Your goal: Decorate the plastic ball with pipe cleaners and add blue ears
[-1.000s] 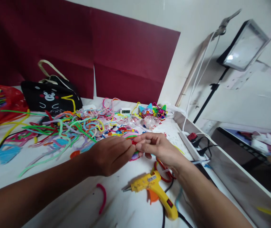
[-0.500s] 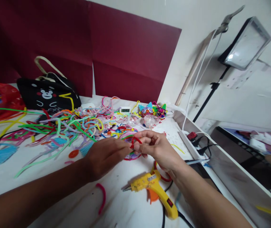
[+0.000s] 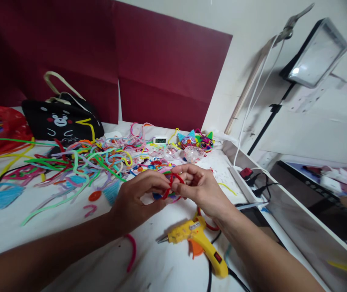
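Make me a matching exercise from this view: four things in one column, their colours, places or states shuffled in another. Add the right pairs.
1. Glue gun
2. Red strip
3. Bag
4. Display

A. White, showing digits
B. Yellow, lying on its side
C. Black, with pale handles
D. Bent, between left hand and right hand

Pairs: 1-B, 2-D, 3-C, 4-A

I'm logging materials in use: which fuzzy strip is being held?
The bent red strip, pinched in the right hand; the pink strip by the glue gun lies on the table.
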Available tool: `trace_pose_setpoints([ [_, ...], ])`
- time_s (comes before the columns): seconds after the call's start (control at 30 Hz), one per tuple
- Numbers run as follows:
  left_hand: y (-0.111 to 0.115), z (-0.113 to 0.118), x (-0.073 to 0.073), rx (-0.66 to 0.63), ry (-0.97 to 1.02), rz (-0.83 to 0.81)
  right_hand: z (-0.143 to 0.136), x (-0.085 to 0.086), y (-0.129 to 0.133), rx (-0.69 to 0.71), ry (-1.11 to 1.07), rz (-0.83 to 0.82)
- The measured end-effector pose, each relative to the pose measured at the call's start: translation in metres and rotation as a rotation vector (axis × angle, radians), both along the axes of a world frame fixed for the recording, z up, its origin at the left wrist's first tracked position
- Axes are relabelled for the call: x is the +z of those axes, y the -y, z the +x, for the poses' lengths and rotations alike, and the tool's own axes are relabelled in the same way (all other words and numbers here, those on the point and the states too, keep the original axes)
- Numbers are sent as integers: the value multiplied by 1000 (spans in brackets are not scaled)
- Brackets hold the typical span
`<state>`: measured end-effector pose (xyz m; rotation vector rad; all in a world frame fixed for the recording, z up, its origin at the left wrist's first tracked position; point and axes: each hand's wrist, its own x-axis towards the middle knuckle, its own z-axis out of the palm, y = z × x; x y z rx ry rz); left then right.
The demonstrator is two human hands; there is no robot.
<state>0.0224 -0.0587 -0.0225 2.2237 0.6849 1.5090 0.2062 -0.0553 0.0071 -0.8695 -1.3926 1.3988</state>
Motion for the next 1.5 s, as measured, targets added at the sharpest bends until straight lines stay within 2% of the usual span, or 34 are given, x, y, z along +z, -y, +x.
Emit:
trace_pose_setpoints([
  [0.1,4,2,-1,-106,97,-276,2,-2,-3,16,19,27],
  [0.2,4,4,0,-140,177,-513,2,-5,-5,33,59,81],
  [0.33,0,4,-1,-144,248,-687,1,-12,-4,62,166,175],
  [0.47,-2,3,-2,-223,227,-766,0,-17,-2,51,297,271],
  [0.57,-2,2,-1,-262,213,-803,0,-19,-1,54,318,292],
  [0.73,-5,1,0,-253,263,-879,-1,-14,-2,101,190,164],
  [0.87,-7,1,-3,-295,310,-950,0,-9,-3,147,102,97],
  [1.07,-4,2,-6,-273,334,-953,0,-14,-1,48,184,214],
  [1.2,-2,3,-5,-315,303,-927,-1,-14,2,57,280,278],
  [1.3,-2,3,-5,-299,240,-882,-1,-13,3,65,318,300],
  [1.5,-5,6,-9,-434,419,-1050,3,-15,-3,37,308,284],
])
